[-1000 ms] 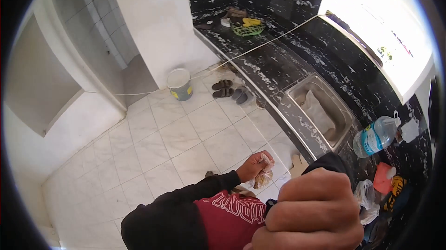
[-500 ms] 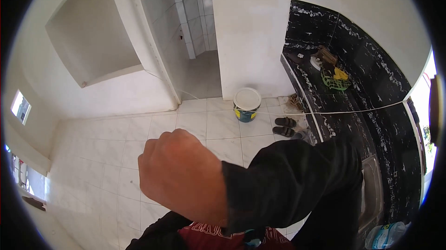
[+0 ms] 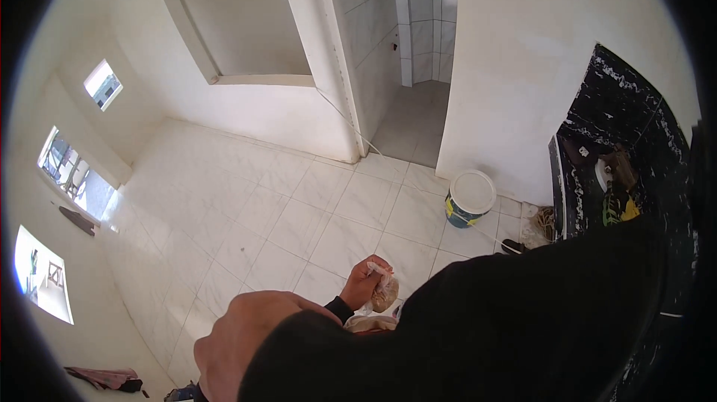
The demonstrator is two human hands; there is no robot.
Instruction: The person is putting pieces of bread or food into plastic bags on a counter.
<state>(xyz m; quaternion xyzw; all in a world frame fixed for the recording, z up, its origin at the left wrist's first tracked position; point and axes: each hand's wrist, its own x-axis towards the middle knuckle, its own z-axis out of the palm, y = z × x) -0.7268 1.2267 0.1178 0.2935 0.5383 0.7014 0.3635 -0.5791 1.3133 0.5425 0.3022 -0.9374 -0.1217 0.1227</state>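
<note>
My right arm, in a dark sleeve, reaches across the view from the right, close to the camera. At its end my right hand [image 3: 243, 335] shows its back and bent knuckles. The fingers curl under out of sight, so whatever they may hold is hidden. Beyond that forearm, my left hand [image 3: 362, 285] pinches the gathered top of a small clear plastic bag [image 3: 385, 295] with something brownish inside. The bag hangs just right of the fingers. Below it, a whitish, crumpled-looking thing [image 3: 370, 323] is partly covered by the right sleeve.
A lidded paint bucket [image 3: 472, 191] stands on the tiled floor [image 3: 276, 226] by the wall. At right, a black marbled counter [image 3: 579, 204] carries a green basket [image 3: 611, 208] and a yellow cloth [image 3: 631, 209]. A dark sandal [image 3: 514, 246] lies near it. A thin cord [image 3: 351, 122] crosses the doorway.
The view has swung left, so the bucket and counter sit farther right. My right hand has shifted lower and left in the picture. My left hand with the plastic bag has come into sight.
</note>
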